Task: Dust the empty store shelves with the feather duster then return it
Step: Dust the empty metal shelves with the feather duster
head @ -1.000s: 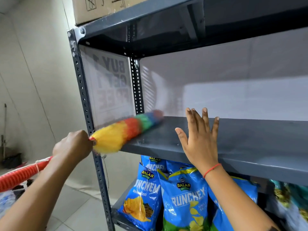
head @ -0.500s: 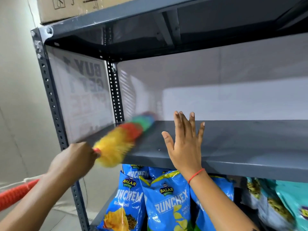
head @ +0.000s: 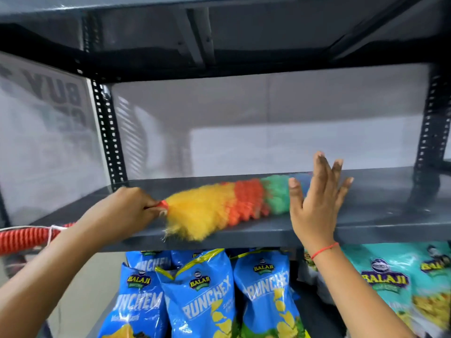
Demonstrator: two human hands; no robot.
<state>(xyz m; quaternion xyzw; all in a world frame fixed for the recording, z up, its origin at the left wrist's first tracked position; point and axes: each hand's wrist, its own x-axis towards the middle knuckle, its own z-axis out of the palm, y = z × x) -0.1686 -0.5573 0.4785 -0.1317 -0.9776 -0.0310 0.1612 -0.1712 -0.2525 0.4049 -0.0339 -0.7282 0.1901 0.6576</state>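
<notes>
The feather duster [head: 219, 208] has a fluffy head banded yellow, orange, green and blue, and a red ribbed handle that runs off to the left. Its head lies along the front of the bare grey metal shelf [head: 390, 211]. My left hand [head: 127, 211] is closed around the handle just behind the yellow end. My right hand [head: 314, 198] is flat with fingers spread, palm against the shelf's front edge, and it hides the duster's blue tip.
Blue and teal snack bags [head: 207, 296] fill the shelf below. Perforated dark uprights [head: 107, 132] stand at the back left and right. Another grey shelf [head: 219, 32] hangs overhead. A translucent side panel with reversed lettering [head: 48, 113] closes off the left end.
The duster head has swept rightward along the shelf, from the left corner to my right hand. The view has shifted right and closer. My right hand stays on the shelf edge.
</notes>
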